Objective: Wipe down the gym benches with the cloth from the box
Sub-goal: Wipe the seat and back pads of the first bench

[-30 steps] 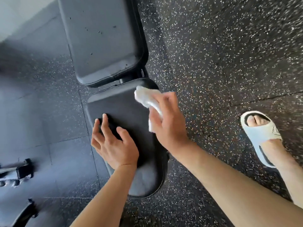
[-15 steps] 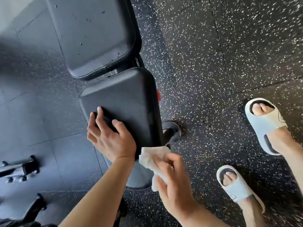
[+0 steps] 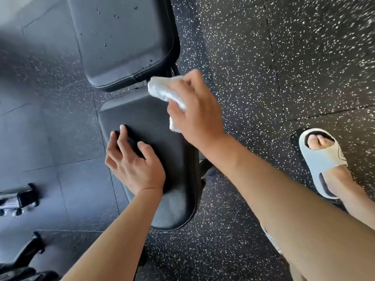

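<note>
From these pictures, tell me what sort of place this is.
Most likely a gym: a black padded vinyl weight bench in two cushions, speckled black rubber floor tiles, and what look like metal weights at the left edge.

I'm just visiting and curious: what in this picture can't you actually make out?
All in the head view:
- Most of the cloth: covered by the right hand.
- Seat pad, part: under the left hand.
- Back pad: cut off by the top edge.
- Gear at lower left: blurred, unidentifiable.

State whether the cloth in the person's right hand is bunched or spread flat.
Bunched: the white cloth is wadded in the right hand, its fingers curled round it.
</note>
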